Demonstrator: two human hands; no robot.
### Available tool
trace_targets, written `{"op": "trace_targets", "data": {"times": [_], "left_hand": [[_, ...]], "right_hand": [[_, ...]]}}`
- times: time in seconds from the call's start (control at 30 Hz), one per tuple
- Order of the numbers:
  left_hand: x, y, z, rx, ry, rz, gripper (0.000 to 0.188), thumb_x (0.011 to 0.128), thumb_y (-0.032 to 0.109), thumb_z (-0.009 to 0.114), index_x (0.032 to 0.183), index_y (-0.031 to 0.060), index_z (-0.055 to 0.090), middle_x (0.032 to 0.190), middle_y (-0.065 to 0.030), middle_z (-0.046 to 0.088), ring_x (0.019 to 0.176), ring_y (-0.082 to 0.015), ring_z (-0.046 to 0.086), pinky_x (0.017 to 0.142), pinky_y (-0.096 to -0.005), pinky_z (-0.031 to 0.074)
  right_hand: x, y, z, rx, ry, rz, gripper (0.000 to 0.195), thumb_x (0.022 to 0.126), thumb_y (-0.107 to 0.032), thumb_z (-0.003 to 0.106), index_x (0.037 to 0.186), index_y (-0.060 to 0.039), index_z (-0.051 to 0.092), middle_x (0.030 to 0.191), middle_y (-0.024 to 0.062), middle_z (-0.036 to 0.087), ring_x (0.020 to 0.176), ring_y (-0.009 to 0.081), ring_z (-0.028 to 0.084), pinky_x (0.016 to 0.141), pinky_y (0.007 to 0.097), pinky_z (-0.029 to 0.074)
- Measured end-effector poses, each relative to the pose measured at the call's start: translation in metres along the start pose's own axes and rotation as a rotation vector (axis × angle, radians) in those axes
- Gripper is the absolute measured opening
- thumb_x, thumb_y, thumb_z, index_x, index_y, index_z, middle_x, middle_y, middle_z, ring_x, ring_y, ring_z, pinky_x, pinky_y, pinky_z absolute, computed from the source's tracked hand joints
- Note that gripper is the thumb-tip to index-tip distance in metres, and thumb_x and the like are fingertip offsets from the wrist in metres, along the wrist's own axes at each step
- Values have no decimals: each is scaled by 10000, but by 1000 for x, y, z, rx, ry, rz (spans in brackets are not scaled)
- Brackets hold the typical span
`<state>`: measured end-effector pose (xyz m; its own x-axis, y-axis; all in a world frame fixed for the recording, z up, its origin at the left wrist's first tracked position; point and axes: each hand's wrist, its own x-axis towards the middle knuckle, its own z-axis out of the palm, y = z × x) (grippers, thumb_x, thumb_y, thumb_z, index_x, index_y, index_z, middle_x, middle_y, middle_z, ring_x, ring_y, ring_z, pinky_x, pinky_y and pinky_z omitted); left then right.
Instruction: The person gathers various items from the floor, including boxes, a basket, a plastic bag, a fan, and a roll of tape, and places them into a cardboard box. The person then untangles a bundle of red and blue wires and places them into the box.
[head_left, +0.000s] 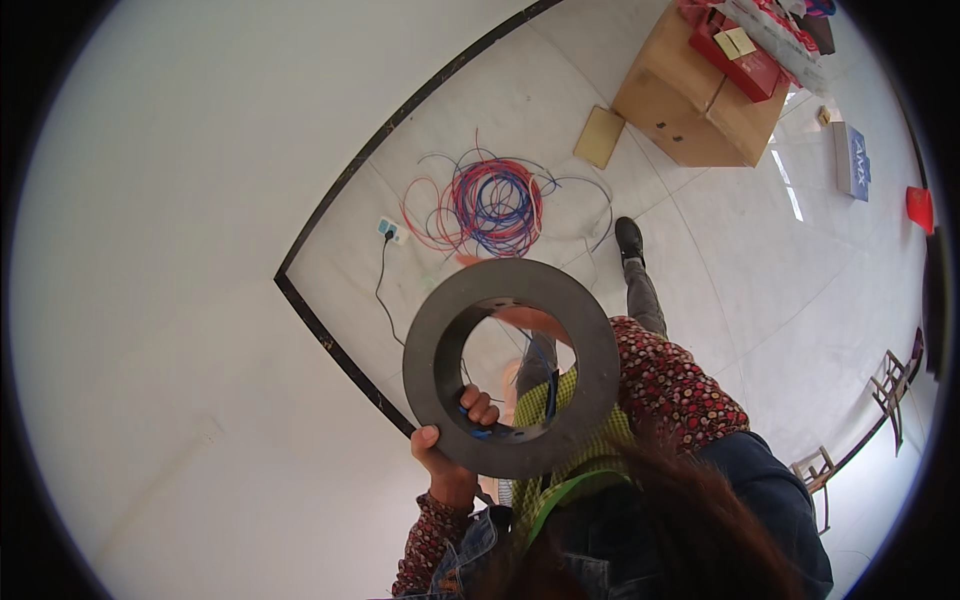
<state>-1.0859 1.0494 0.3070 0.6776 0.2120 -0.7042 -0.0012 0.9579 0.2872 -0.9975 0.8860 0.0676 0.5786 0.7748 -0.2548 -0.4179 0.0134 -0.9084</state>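
A thick dark grey ring (512, 277) is held up before my body, its round hole showing the floor and my clothes. My left hand (450, 465) grips its lower left rim, thumb on the front face and fingers curled inside the hole. Behind the ring is my right hand (536, 319), blurred and partly hidden; part of it shows through the hole and fingertips seem to stick out past the upper left edge. Blue wire (552, 394) shows inside the hole. On the floor beyond lies a loose tangle of red and blue wire (499, 202).
A socket block (392, 231) with a black plug and cord (379, 289) lies left of the wire. Further off are a flat tan piece (599, 136), a cardboard box (690, 105) with bags on top, and a blue-white box (851, 161). Wooden chairs (889, 386) stand far right.
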Motion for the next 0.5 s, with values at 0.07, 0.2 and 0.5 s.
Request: {"op": "trace_targets", "data": {"times": [0.07,0.2,0.5], "left_hand": [[1,-4,8,-46,4,-33,606,585,310,600,1097,36,427,848,-43,374,742,-145,371,706,-285,347],[10,-10,14,49,9,-31,601,586,306,588,1088,23,416,849,-48,376,743,-152,369,701,-295,346],[81,10,21,578,-12,30,513,600,206,592,1043,-14,455,894,-113,491,800,-218,478,743,-358,419]], "right_hand": [[0,-2,-8,22,-95,87,330,822,-284,609,1022,-22,607,925,112,611,797,176,574,694,325,460],[-2,-17,-31,41,-376,364,324,834,-297,594,1003,-21,614,892,102,614,761,160,569,665,311,460],[-64,-81,-141,-168,-225,533,295,838,-308,584,886,-21,637,673,33,573,567,104,528,521,267,453]]}}
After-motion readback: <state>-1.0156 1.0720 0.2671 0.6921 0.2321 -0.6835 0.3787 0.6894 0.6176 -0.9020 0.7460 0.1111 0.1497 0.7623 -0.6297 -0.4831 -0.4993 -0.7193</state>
